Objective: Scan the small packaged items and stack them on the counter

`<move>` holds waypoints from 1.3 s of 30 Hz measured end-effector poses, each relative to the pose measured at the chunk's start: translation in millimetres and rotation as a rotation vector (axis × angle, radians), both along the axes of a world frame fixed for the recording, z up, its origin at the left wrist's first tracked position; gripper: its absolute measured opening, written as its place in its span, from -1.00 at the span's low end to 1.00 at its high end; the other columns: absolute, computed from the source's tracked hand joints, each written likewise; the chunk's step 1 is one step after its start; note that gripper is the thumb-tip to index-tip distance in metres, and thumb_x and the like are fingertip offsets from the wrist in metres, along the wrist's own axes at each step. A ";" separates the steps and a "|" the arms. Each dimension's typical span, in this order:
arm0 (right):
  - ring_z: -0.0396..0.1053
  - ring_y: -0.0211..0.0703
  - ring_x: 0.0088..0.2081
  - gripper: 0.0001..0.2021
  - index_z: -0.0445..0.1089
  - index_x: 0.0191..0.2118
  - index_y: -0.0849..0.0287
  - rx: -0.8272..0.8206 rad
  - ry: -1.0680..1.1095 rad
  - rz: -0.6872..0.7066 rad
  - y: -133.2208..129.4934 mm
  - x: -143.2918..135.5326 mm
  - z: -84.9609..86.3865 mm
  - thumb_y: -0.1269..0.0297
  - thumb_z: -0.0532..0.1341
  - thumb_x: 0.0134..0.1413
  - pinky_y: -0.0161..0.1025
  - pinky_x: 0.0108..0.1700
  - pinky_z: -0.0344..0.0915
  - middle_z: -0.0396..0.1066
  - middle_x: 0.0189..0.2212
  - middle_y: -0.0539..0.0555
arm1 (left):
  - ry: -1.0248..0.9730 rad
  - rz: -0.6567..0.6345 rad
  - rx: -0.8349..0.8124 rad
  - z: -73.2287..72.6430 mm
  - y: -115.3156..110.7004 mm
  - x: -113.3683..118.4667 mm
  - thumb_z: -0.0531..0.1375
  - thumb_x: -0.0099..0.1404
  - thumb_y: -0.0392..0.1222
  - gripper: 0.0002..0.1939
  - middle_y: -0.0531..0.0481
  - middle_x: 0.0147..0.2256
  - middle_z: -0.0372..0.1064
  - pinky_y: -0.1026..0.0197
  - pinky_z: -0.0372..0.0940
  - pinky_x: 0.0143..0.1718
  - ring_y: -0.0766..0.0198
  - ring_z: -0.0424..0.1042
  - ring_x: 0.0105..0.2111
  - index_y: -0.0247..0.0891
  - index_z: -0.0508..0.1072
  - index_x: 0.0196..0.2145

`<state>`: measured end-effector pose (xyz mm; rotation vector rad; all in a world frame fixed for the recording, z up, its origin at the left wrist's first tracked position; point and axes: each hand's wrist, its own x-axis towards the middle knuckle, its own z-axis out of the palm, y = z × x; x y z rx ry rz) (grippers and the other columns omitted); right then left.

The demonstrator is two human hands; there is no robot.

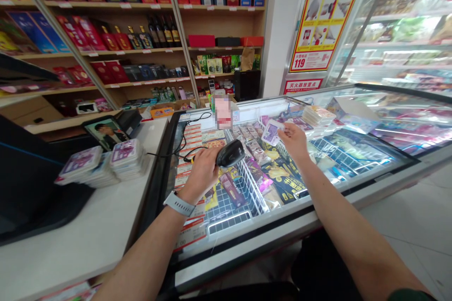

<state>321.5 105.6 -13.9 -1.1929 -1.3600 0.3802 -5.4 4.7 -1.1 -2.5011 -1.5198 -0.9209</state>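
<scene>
Scanner (231, 153) in curled left fingers (211, 154)

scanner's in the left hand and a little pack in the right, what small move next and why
Probably bring the purple-and-white pack a little closer to the black scanner: the left hand grips the scanner with its head turned toward the right hand, which holds the pack by its edge, and a gap separates the two.

Bright light; glare streaks freezer glass (395, 135) (edges stretched, soft).
</scene>
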 end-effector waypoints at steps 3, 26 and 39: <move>0.45 -0.12 -0.41 -0.64 0.47 -0.15 0.15 -0.002 -0.003 0.006 -5.3 -2.4 2.1 0.00 0.26 0.04 -0.14 -0.31 0.43 0.53 -0.37 0.07 | 0.008 0.002 0.006 -0.4 0.2 -0.3 0.09 0.17 -0.51 -0.41 -0.18 0.08 0.51 -0.11 0.24 0.23 0.01 0.47 0.07 -0.27 0.38 0.16; 0.49 -0.11 -0.39 -0.62 0.40 -0.16 0.15 -0.192 0.063 0.312 -4.2 -9.4 -0.3 0.07 0.31 -0.12 -0.19 -0.36 0.44 0.54 -0.37 0.08 | 0.008 -0.003 0.013 -1.3 0.4 -0.8 0.07 0.21 -0.50 -0.40 -0.17 0.13 0.49 -0.09 0.22 0.25 0.04 0.45 0.12 -0.26 0.36 0.20; 0.55 -0.09 -0.42 -0.46 0.31 0.07 0.09 -0.131 0.029 0.233 -9.4 -18.0 -4.2 -0.09 0.31 0.05 -0.11 -0.36 0.56 0.53 -0.17 0.12 | 0.020 -0.010 0.017 -0.4 -0.4 -1.4 0.07 0.20 -0.49 -0.38 -0.20 0.13 0.48 -0.12 0.21 0.26 0.01 0.44 0.13 -0.28 0.34 0.22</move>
